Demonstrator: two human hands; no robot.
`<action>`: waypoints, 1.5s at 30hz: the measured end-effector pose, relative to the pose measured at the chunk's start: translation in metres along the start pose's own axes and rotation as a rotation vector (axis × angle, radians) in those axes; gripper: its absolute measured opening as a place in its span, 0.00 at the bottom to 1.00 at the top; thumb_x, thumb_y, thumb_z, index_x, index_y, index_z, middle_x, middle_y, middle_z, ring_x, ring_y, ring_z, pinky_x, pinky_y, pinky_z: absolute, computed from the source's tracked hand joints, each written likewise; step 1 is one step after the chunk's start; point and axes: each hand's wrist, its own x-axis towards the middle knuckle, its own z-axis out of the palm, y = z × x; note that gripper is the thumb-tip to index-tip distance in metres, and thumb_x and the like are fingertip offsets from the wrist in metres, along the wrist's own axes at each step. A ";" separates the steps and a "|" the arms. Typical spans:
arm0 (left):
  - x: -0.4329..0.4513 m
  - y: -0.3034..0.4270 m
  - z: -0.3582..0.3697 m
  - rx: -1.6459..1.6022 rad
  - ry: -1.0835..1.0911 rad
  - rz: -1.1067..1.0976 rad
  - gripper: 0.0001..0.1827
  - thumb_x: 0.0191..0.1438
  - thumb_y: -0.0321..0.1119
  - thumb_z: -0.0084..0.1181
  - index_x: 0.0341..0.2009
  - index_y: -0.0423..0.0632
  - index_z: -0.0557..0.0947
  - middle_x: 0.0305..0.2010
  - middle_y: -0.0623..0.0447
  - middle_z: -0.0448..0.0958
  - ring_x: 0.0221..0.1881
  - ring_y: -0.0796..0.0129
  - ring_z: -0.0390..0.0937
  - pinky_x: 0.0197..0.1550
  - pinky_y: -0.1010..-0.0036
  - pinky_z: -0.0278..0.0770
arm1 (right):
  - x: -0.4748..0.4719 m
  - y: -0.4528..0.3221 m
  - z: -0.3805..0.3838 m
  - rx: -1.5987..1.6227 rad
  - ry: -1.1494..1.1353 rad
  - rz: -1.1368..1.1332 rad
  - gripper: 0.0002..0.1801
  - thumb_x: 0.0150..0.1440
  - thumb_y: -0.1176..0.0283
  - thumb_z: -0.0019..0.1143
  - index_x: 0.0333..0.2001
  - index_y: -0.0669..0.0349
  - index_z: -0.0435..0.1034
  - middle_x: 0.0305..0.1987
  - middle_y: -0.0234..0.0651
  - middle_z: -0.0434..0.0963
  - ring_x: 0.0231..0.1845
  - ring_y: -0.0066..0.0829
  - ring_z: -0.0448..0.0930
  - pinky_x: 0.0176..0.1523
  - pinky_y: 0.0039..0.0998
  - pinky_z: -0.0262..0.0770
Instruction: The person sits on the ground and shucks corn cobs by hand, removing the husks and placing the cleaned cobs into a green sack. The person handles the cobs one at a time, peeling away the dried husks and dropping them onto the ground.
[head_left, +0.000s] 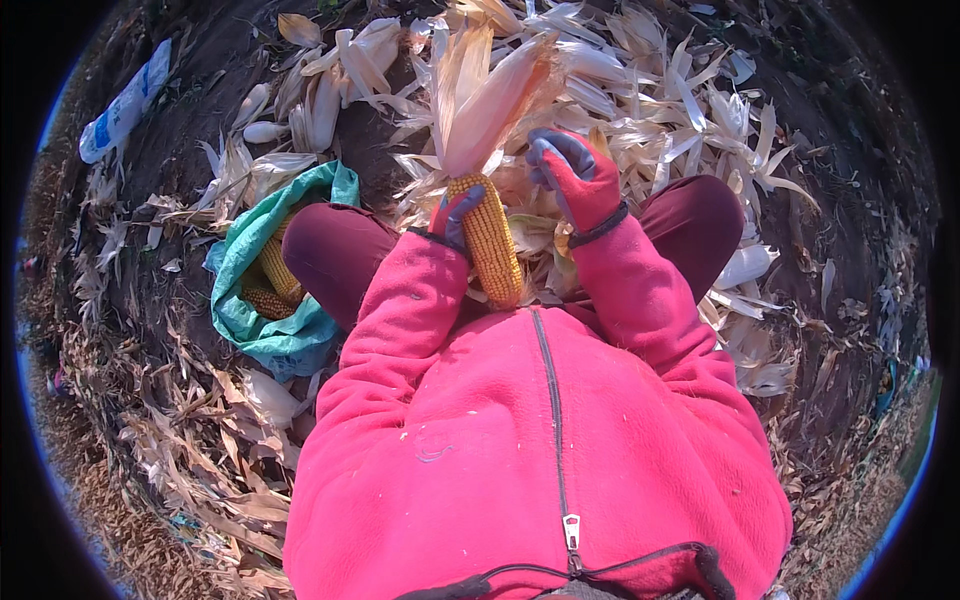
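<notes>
My left hand (454, 216), in a red and grey work glove, is wrapped around a yellow ear of corn (495, 251). The ear's kernels are bare, and its pale husk (480, 120) is folded back beyond the far end, still attached there. To the right of that husk, my right hand (574, 172) is raised in a matching glove, apart from the ear. Its fingers are loosely curled; whether they pinch anything cannot be made out.
A green woven sack (225, 289) by my left knee holds several husked ears (279, 266). Loose husks (652, 82) are heaped ahead and to the right. Unhusked ears (322, 105) lie at the front left. A white plastic bag (124, 105) lies at the far left.
</notes>
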 end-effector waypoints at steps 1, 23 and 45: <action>0.002 -0.002 -0.001 0.028 -0.015 -0.035 0.24 0.51 0.47 0.60 0.45 0.41 0.75 0.38 0.44 0.78 0.37 0.54 0.80 0.39 0.60 0.81 | 0.006 -0.006 0.003 -0.003 0.003 -0.017 0.15 0.60 0.72 0.54 0.50 0.65 0.71 0.37 0.32 0.79 0.33 0.20 0.79 0.37 0.21 0.75; 0.032 -0.034 -0.019 -0.254 -0.098 0.230 0.28 0.51 0.48 0.58 0.51 0.42 0.73 0.42 0.43 0.77 0.39 0.59 0.77 0.42 0.67 0.78 | -0.029 0.065 0.043 -0.778 -0.585 -0.570 0.16 0.54 0.65 0.57 0.45 0.61 0.71 0.42 0.39 0.77 0.43 0.37 0.77 0.47 0.35 0.73; 0.016 0.000 0.015 -0.017 -0.208 0.117 0.27 0.51 0.46 0.59 0.51 0.43 0.72 0.44 0.44 0.76 0.42 0.60 0.76 0.44 0.68 0.77 | -0.025 -0.019 -0.001 -0.619 -0.412 -0.575 0.34 0.46 0.85 0.60 0.59 0.63 0.62 0.61 0.46 0.67 0.62 0.42 0.69 0.63 0.36 0.65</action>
